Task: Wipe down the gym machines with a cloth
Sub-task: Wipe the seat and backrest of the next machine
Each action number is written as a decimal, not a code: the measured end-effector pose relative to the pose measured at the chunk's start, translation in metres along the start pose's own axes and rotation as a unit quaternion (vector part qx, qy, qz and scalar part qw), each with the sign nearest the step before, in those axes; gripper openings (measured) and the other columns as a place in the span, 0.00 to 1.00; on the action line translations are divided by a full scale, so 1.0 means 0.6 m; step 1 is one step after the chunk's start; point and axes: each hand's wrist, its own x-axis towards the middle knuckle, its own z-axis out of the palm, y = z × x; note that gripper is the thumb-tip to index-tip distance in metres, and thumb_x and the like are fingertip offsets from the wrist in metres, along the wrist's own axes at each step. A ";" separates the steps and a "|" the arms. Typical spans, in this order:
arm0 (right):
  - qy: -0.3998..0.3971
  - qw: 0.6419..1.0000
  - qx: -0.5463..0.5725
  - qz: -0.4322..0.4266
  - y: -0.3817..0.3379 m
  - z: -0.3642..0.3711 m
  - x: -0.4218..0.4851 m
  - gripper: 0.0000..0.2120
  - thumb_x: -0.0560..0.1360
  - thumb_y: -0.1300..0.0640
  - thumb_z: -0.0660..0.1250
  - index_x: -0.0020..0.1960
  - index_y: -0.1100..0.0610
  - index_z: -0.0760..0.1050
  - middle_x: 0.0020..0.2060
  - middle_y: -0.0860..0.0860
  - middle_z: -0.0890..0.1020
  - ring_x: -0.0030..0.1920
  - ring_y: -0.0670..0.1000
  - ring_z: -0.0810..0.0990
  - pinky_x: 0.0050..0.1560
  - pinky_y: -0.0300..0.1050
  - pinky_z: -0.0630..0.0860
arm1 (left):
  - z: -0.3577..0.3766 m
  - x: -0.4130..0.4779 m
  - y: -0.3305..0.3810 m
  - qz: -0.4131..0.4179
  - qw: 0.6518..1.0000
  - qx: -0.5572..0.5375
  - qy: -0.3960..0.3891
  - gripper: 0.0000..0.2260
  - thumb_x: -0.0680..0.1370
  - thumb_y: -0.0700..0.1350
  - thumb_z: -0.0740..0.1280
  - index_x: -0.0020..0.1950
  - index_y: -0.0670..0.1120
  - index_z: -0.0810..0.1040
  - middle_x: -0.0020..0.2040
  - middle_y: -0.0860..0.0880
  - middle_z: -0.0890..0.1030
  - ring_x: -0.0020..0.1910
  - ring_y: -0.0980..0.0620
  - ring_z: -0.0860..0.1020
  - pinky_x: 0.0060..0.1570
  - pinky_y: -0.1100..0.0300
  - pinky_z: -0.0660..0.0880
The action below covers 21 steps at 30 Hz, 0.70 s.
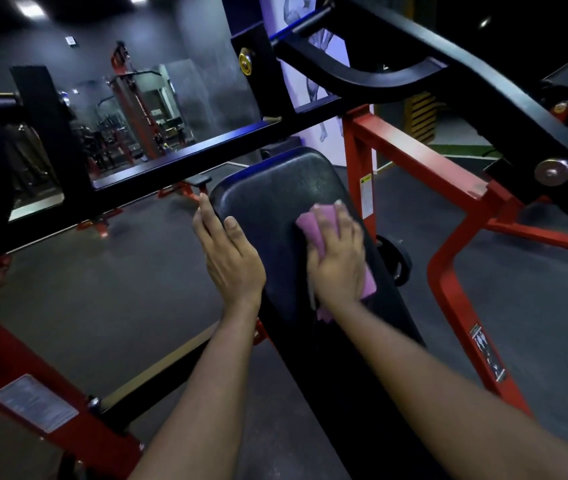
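Observation:
A black padded bench pad (275, 188) of a red-framed gym machine slopes away from me in the middle of the view. My right hand (339, 258) lies flat on a folded pink cloth (313, 233) and presses it against the pad's right half. Bits of cloth show past the fingertips and below the wrist. My left hand (228, 254) rests on the pad's left edge, its thumb on top of the pad and its fingers down along the side.
Red frame tubes (414, 157) run to the right of the pad, and more red frame (16, 382) sits at lower left. Black lever arms (476, 88) cross overhead. A black crossbar (178, 164) passes behind the pad. Dark rubber floor (102, 299) lies below; other machines stand far left.

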 end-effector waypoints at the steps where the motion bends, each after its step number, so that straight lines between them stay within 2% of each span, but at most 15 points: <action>1: 0.007 0.999 0.009 0.030 0.013 -0.005 0.040 0.30 0.78 0.53 0.65 0.78 0.42 0.64 0.79 0.50 0.63 0.74 0.59 0.65 0.68 0.60 0.73 | 0.001 0.000 0.000 0.002 1.000 0.000 0.003 0.23 0.87 0.51 0.49 0.83 0.49 0.56 0.79 0.47 0.61 0.65 0.57 0.69 0.52 0.65 0.68; 3: 0.013 0.997 0.037 0.071 0.031 -0.014 0.096 0.26 0.80 0.52 0.64 0.77 0.43 0.65 0.77 0.49 0.66 0.71 0.57 0.68 0.65 0.59 0.75 | 0.002 0.000 0.002 0.000 1.000 0.006 0.006 0.23 0.87 0.50 0.49 0.82 0.49 0.56 0.79 0.47 0.62 0.65 0.58 0.69 0.52 0.66 0.68; 5: 0.021 0.997 0.051 0.062 0.035 -0.013 0.102 0.24 0.81 0.50 0.63 0.77 0.42 0.65 0.77 0.47 0.66 0.69 0.56 0.69 0.64 0.57 0.76 | 0.002 0.004 0.003 -0.003 1.000 0.013 0.005 0.23 0.87 0.50 0.50 0.82 0.49 0.56 0.78 0.46 0.62 0.64 0.58 0.69 0.51 0.67 0.67; 9: 0.054 0.995 0.061 0.058 0.058 -0.010 0.009 0.28 0.80 0.53 0.65 0.79 0.41 0.64 0.80 0.47 0.62 0.73 0.56 0.67 0.66 0.52 0.71 | 0.002 -0.002 0.007 0.002 1.000 0.012 0.005 0.22 0.87 0.49 0.50 0.82 0.48 0.57 0.79 0.45 0.62 0.65 0.57 0.68 0.49 0.80 0.62; 10: 0.056 0.994 0.065 0.070 0.073 -0.011 -0.022 0.29 0.80 0.54 0.66 0.79 0.42 0.64 0.81 0.47 0.61 0.74 0.56 0.66 0.68 0.52 0.70 | 0.000 -0.003 0.006 0.001 1.000 0.013 0.005 0.22 0.87 0.49 0.50 0.82 0.48 0.57 0.79 0.45 0.62 0.65 0.57 0.68 0.49 0.80 0.62; 13: 0.053 0.989 0.076 0.114 0.123 -0.018 -0.106 0.29 0.80 0.57 0.65 0.79 0.43 0.64 0.81 0.46 0.60 0.77 0.54 0.63 0.70 0.50 0.68 | 0.001 -0.002 0.003 -0.005 1.000 0.016 0.003 0.23 0.87 0.51 0.49 0.82 0.50 0.56 0.80 0.47 0.61 0.65 0.57 0.70 0.52 0.68 0.66; 17: 0.071 0.976 0.097 0.183 0.132 -0.018 -0.102 0.26 0.80 0.59 0.66 0.76 0.46 0.70 0.77 0.49 0.68 0.74 0.56 0.66 0.71 0.53 0.69 | 0.002 -0.002 -0.001 -0.001 1.000 0.013 0.000 0.23 0.87 0.52 0.49 0.82 0.51 0.55 0.79 0.47 0.61 0.65 0.51 0.74 0.52 0.62 0.69; 19: 0.064 0.976 0.094 0.184 0.098 -0.020 -0.050 0.25 0.80 0.58 0.66 0.75 0.46 0.71 0.77 0.49 0.68 0.74 0.55 0.66 0.68 0.45 0.69 | 0.002 -0.001 -0.001 0.004 1.000 0.012 -0.003 0.23 0.87 0.52 0.49 0.82 0.50 0.55 0.79 0.47 0.61 0.64 0.51 0.74 0.52 0.61 0.70; 21: 0.040 0.988 0.090 0.123 0.044 -0.024 0.019 0.25 0.81 0.56 0.66 0.76 0.45 0.69 0.78 0.48 0.66 0.76 0.55 0.65 0.64 0.35 0.62 | 0.003 0.000 -0.002 0.006 1.000 0.008 -0.002 0.23 0.87 0.52 0.49 0.82 0.50 0.55 0.79 0.47 0.61 0.65 0.49 0.74 0.53 0.58 0.73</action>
